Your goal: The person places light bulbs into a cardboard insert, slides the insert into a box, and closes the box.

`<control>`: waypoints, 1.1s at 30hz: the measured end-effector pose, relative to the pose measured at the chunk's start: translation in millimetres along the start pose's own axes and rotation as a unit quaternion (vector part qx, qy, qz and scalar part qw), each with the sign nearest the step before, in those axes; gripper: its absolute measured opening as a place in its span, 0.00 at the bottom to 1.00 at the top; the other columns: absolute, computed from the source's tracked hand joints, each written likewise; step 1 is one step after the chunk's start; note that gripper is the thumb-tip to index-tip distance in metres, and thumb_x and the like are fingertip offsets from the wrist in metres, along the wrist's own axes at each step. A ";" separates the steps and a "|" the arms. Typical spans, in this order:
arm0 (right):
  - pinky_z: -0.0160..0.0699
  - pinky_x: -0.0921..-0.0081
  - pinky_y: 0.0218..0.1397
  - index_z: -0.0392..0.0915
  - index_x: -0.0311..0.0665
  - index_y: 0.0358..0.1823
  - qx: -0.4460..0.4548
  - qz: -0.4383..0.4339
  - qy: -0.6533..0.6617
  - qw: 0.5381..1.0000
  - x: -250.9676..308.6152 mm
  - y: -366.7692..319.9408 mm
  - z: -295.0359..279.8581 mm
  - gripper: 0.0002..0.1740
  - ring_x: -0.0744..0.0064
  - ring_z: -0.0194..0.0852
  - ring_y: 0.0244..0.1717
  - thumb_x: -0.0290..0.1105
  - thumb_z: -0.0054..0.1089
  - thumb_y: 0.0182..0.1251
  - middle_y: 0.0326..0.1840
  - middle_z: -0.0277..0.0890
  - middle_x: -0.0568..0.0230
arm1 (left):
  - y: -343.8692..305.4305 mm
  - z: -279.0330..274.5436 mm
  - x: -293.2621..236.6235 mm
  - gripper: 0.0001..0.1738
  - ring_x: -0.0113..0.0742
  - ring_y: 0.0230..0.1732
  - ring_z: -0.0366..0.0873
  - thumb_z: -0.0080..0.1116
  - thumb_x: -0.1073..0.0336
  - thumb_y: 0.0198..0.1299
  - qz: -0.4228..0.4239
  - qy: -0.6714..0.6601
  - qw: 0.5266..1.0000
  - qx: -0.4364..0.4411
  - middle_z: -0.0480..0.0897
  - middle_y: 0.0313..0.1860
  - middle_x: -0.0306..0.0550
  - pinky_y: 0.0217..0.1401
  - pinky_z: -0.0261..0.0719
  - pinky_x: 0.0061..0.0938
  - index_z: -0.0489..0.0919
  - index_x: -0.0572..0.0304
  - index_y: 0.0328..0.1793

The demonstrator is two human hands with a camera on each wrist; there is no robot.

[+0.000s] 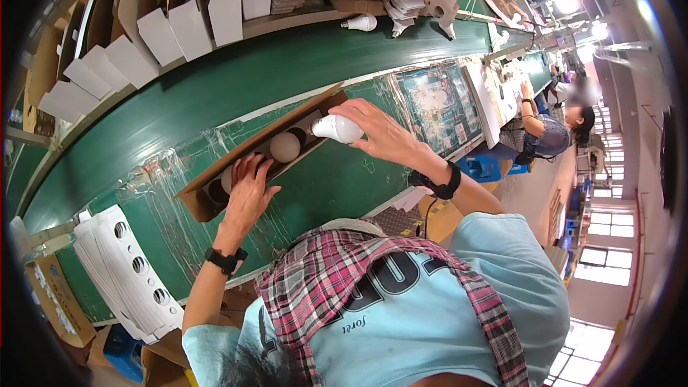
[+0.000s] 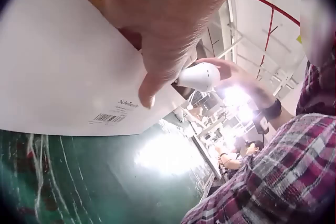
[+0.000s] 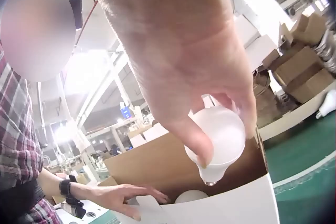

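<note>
My right hand (image 1: 387,132) pinches a white light bulb (image 1: 338,129) by its round globe, over the right end of a long narrow box (image 2: 63,82). The bulb's metal base (image 3: 211,183) points down into the box in the right wrist view. White outside and brown inside, the box stands with its top open. Another bulb (image 1: 285,147) sits inside, its globe upward. Near the left end, my left hand (image 1: 247,193) grips the near wall, thumb outside and fingers inside, partly covering a further globe.
Several open white boxes (image 1: 190,25) line the shelf beyond the green belt (image 1: 236,64). One loose bulb (image 1: 360,23) lies on the belt's far side. At left is a stack of white inserts with round holes (image 1: 118,272). Another person (image 1: 545,129) works farther along at right.
</note>
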State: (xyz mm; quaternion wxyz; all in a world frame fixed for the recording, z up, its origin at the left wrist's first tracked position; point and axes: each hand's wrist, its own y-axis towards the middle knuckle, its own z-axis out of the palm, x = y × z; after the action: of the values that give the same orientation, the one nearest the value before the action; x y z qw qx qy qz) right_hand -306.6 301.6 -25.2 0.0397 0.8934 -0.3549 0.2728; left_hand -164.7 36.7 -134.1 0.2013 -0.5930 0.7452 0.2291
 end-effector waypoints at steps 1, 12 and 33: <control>0.71 0.61 0.60 0.64 0.38 0.64 -0.001 0.023 -0.002 1.000 0.5 3.4 2.7 0.38 0.48 0.65 0.60 0.23 0.65 0.46 0.60 0.65 0.50 | -2.7 5.3 4.4 0.28 0.47 0.62 0.68 0.66 0.62 0.51 0.003 0.030 0.999 0.016 0.74 0.56 0.49 0.72 0.56 0.45 0.72 0.58 0.59; 0.79 0.63 0.40 0.83 0.33 0.40 0.223 0.114 -0.291 0.924 8.3 88.0 43.9 0.19 0.57 0.81 0.44 0.36 0.59 0.46 0.42 0.81 0.51 | -4.9 14.2 8.6 0.14 0.38 0.48 0.75 0.50 0.68 0.58 0.016 0.096 0.994 0.041 0.79 0.36 0.42 0.71 0.55 0.46 0.79 0.51 0.51; 0.80 0.63 0.36 0.80 0.36 0.37 -0.082 0.125 0.084 0.985 12.1 12.3 -37.3 0.16 0.52 0.80 0.37 0.38 0.61 0.49 0.36 0.79 0.50 | -6.3 11.0 32.6 0.16 0.53 0.61 0.68 0.51 0.63 0.60 0.044 0.083 0.990 0.101 0.76 0.50 0.57 0.73 0.52 0.54 0.76 0.65 0.50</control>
State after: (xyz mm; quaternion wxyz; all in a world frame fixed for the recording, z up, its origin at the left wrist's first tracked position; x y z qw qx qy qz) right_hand -324.6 294.9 11.2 0.1085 0.8098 -0.4800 0.3194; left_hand -165.3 16.0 -162.3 0.1870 -0.5529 0.8043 0.1112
